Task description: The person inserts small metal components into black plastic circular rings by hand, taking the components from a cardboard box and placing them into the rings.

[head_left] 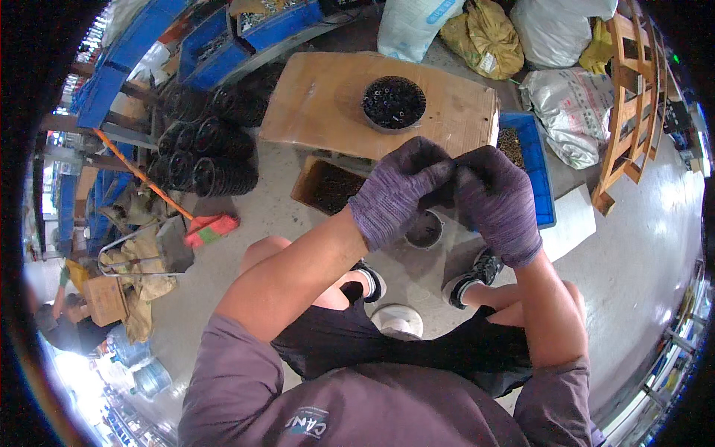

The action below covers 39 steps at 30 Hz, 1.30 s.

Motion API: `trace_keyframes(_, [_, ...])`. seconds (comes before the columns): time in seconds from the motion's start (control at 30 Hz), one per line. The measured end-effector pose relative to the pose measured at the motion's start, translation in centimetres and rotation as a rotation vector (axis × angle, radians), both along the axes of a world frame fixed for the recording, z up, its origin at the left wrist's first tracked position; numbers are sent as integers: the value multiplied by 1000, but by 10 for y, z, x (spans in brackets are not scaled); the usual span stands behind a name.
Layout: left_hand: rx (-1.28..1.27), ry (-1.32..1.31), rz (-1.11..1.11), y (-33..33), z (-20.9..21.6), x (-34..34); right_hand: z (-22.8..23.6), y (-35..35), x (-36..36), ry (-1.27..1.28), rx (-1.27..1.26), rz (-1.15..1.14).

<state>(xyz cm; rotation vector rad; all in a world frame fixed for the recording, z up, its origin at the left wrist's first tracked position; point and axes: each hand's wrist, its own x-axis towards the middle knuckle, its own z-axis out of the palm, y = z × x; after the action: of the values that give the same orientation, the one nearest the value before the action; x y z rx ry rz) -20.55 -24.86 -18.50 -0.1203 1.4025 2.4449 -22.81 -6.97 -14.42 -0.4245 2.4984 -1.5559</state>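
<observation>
My left hand [398, 190] and my right hand [499, 197] wear purple-grey knit gloves with dark fingers. They meet in front of me, fingertips pinched together. Whatever lies between the fingertips is hidden or too small to name. Beyond them, a round black basket [394, 103] of small dark ring-like parts stands on a cardboard-covered table [320, 93]. Below my hands, a small round bucket [425, 228] sits on the floor, partly covered by the left glove. A brown box [328, 186] of small dark parts lies left of it. To the right, a blue bin [538, 171] holds small brass-coloured parts.
Stacked black baskets [216, 145] stand at the left, near a broom [211, 229] and dustpan. Full sacks [570, 112] and a wooden pallet [629, 104] are at the far right. Blue bins [279, 26] line a shelf at the back. Another person [71, 316] is at the far left.
</observation>
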Motion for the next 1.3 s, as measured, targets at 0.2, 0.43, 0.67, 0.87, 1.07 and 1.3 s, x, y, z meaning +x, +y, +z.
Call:
trace_keyframes(0.2, [-242,60,-9,-5,6,-3,3,0,-3,-85,-94,42])
trace_keyframes(0.43, [-320,105,-80,-8,10,-7,0,14,-11,-136,-113,161])
trace_keyframes(0.67, [-184,56,-78,-7,15,-5,-5,14,-12,-324,-295,143])
trace_keyframes(0.87, [-88,61,-59,-8,7,-2,-11,6,-6,-116,-195,77])
trace_keyframes(1.07, [130,-187,154,0,7,-4,-3,5,-1,69,62,216])
trace_keyframes(1.3, [135,-237,146,2,-8,-1,-11,-7,7,117,227,248])
